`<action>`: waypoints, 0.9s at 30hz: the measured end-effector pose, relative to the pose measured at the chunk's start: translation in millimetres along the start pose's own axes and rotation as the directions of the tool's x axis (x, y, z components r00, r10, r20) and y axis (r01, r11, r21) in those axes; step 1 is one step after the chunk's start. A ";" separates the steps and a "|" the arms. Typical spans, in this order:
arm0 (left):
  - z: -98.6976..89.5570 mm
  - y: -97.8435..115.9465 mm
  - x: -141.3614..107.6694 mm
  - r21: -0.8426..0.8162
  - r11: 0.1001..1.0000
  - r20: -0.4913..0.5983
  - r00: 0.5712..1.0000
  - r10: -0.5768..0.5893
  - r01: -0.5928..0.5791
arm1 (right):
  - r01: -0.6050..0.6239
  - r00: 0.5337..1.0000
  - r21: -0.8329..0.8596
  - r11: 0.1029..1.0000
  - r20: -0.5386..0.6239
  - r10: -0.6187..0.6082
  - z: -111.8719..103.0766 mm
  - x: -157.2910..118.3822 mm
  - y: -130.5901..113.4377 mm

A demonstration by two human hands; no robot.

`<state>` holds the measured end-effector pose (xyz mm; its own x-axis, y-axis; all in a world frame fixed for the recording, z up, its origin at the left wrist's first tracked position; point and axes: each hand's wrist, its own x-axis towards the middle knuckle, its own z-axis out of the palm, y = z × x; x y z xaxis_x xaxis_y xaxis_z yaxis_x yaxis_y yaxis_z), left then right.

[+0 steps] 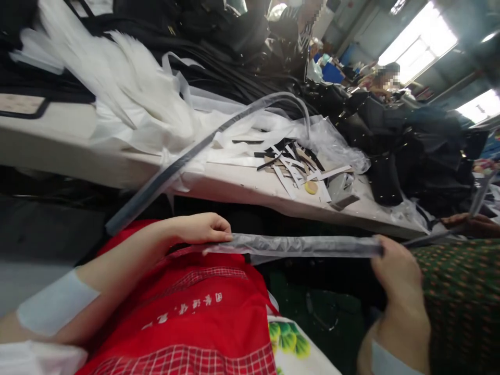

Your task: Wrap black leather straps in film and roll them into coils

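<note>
A strip in clear plastic film (300, 246) is stretched level between my two hands, in front of a red apron (211, 323). My left hand (214, 229) pinches its left end, fingers closed. My right hand (396, 263) is closed round the right end; its fingertips are partly hidden. A long dark tube-like strip (187, 156), also with a filmy cover, arches from beside my left forearm up over the table edge and bends down near a pile of small cut strips (291, 166).
The pale table (234, 185) runs across ahead, bearing white sheet material (144, 99), crumpled clear plastic (336, 140) and black pieces (422, 151). Another person's hand (474, 225) and green patterned clothing (461, 291) are close at the right. More people are in the background.
</note>
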<state>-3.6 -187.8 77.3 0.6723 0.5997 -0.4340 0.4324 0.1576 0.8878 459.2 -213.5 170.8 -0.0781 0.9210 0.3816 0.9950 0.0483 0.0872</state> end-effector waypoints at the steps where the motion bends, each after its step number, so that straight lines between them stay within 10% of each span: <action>1: 3.8 -0.7 3.8 0.022 1.000 0.005 1.000 -0.005 0.005 | 0.030 1.000 0.085 0.996 0.000 -0.030 6.5 -1.9 -18.6; 5: 29.2 9.1 25.9 0.098 0.993 0.004 0.998 0.060 -0.060 | 0.169 0.961 0.688 0.705 0.044 -0.273 29.6 -12.0 -127.1; 8: 41.7 17.4 36.6 0.111 0.987 -0.038 0.992 0.124 -0.120 | 0.022 0.773 0.886 0.463 0.279 -0.570 52.7 -16.3 -193.3; 12: 28.3 6.1 20.9 0.065 0.993 0.030 0.995 0.098 -0.099 | -0.291 0.546 0.858 0.423 0.512 -0.663 84.8 -15.5 -208.0; 16: 3.5 -20.9 -14.6 -0.150 0.979 0.322 0.943 -0.082 0.136 | -0.341 0.596 0.842 0.418 0.538 -0.597 99.2 -11.0 -182.5; 20: -5.3 -29.7 -28.4 -0.197 0.970 0.282 0.956 -0.081 0.140 | -0.363 0.564 0.820 0.443 0.572 -0.596 102.7 -11.2 -177.2; 27: 1.1 -16.6 -10.5 -0.119 0.979 0.229 0.964 -0.135 0.166 | -0.235 0.661 0.841 0.488 0.506 -0.554 99.1 -7.8 -191.4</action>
<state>-17.1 -197.5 67.0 0.7272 0.3772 -0.5735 0.4629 0.3474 0.8155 275.6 -191.6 59.9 -0.5713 0.7778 -0.2620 0.5561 0.1320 -0.8206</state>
